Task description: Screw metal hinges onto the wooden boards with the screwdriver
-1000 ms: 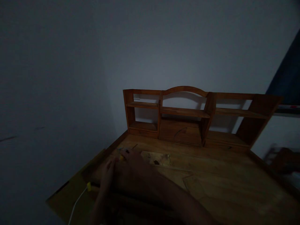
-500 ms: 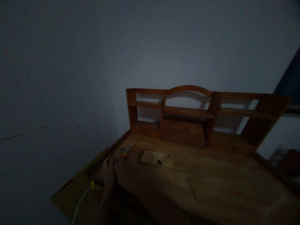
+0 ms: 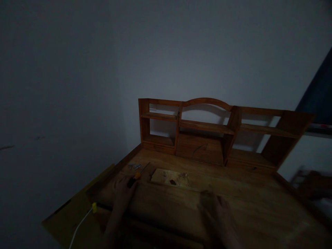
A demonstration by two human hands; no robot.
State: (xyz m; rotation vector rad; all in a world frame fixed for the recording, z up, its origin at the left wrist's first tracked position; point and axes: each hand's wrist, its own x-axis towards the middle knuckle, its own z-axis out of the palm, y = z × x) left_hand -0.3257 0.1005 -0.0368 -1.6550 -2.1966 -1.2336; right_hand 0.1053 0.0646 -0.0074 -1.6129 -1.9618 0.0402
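Observation:
On the left of the dim wooden desktop (image 3: pixel 166 197), my left hand (image 3: pixel 121 190) is closed about the black handle of a screwdriver (image 3: pixel 137 175). Its orange collar and thin shaft stick out past my fingers, pointing away to the right. Several small metal screws or bolts (image 3: pixel 135 166) lie just beyond it. My right hand (image 3: pixel 220 212) is over the desktop further right, smeared by motion. A brownish flat piece (image 3: pixel 207 196) shows at its fingers, where a loose-looking wooden panel lay; whether the hand grips it is unclear.
A wooden shelf unit (image 3: pixel 202 129) stands along the back of the desk against the wall. A pale, worn recess (image 3: pixel 168 177) with a dark hole is in the desktop. A white cord with a yellow end (image 3: pixel 94 207) hangs at the left front edge, above a yellowish board (image 3: pixel 70 218).
My hands were together at the desk's left edge. The right has moved off to the right over the wooden panel. The left now lies at the screwdriver handle. The view has shifted slightly.

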